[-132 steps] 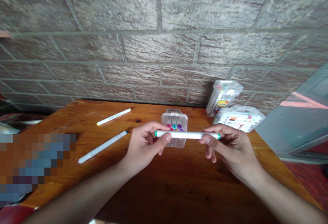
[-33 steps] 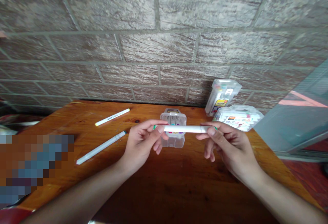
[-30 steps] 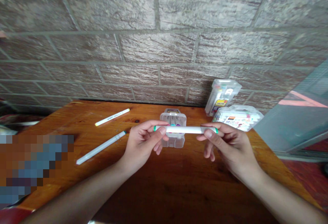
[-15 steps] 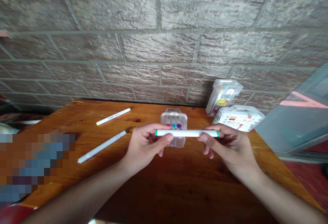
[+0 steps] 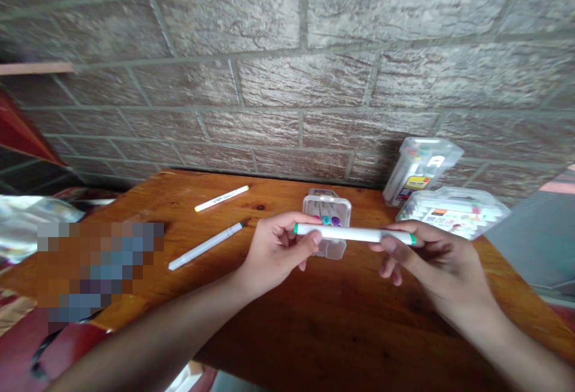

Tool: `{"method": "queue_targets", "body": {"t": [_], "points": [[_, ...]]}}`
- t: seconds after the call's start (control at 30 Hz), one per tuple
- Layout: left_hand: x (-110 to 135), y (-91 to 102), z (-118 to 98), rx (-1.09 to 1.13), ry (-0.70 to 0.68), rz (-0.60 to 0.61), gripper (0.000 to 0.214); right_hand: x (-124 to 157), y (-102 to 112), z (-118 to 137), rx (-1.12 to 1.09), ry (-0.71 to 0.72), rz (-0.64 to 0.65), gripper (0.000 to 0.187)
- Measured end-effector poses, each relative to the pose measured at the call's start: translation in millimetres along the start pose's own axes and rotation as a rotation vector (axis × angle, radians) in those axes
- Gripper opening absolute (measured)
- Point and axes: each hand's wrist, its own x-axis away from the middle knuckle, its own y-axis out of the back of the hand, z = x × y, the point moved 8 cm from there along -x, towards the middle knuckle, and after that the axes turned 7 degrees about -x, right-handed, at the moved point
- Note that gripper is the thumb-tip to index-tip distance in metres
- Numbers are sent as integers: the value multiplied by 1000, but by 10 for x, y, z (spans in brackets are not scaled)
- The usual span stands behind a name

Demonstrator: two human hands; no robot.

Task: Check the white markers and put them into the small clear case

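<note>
A white marker (image 5: pixel 350 233) with green ends is held level above the table. My left hand (image 5: pixel 281 248) pinches its left end between thumb and fingers. Its right end is gripped by my right hand (image 5: pixel 431 260), thumb in front. Just behind the marker sits a small clear plastic case (image 5: pixel 348 205) with pink, teal and purple-ended markers in it, partly hidden by the marker and my left fingers. On the left of the table lie a white marker with yellow ends (image 5: pixel 221 198) and a greyish-white marker with a dark green end (image 5: pixel 206 246).
A tall clear marker case (image 5: pixel 420 170) stands at the back right against the brick wall (image 5: pixel 269 81). In front of it is a wide clear case of markers (image 5: pixel 453 212). The wooden table (image 5: pixel 314 326) has a blurred-out patch (image 5: pixel 108 266) at its left.
The view has swung left, so everything sits further right. The marker stays in both hands and now tilts slightly down at its right end.
</note>
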Motion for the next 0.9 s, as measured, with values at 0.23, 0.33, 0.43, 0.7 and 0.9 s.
{"method": "queue_targets", "body": {"t": [0.23, 0.33, 0.43, 0.7, 0.9], "points": [[-12, -31, 49, 18, -2, 23, 26, 49, -9, -4, 93, -77, -48, 32], [-10, -27, 67, 23, -15, 14, 29, 43, -24, 16, 101, -76, -57, 35], [-5, -24, 80, 22, -8, 7, 30, 43, -20, 38, 130, -45, -68, 33], [16, -49, 51, 18, 20, 28, 32, 73, 0, 11, 90, -26, -70, 29], [26, -48, 53, 39, 27, 48, 35, 74, -30, 31, 12, -23, -58, 28]]}}
